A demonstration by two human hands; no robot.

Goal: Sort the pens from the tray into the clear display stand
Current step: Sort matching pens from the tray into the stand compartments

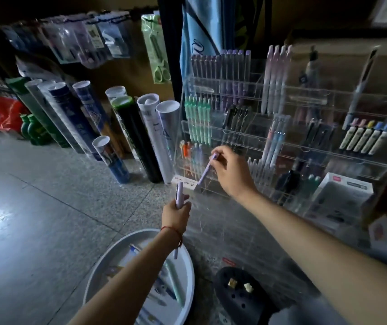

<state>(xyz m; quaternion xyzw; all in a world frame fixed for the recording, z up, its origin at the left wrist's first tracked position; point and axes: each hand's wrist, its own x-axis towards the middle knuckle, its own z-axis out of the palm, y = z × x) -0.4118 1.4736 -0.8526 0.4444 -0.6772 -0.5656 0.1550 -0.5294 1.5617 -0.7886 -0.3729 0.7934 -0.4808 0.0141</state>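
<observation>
My right hand (231,173) pinches a lilac pen (207,170) by its upper end, its lower tip at the bottom-left slots of the clear display stand (281,146). My left hand (176,215) grips lilac pens (179,194) upright in its fist; one end sticks out below the wrist. The stand leans against the shelving and holds rows of green, purple, pink, orange and dark pens. Beneath my left forearm lies the round white tray (187,261) with several pens in it, among them a pale green one (175,281).
Rolled posters in tubes (127,127) lean on the wall left of the stand. Packaged scissors (157,50) hang above. A white box (342,195) sits at the stand's lower right. A dark clog (241,299) is on the grey speckled floor beside the tray.
</observation>
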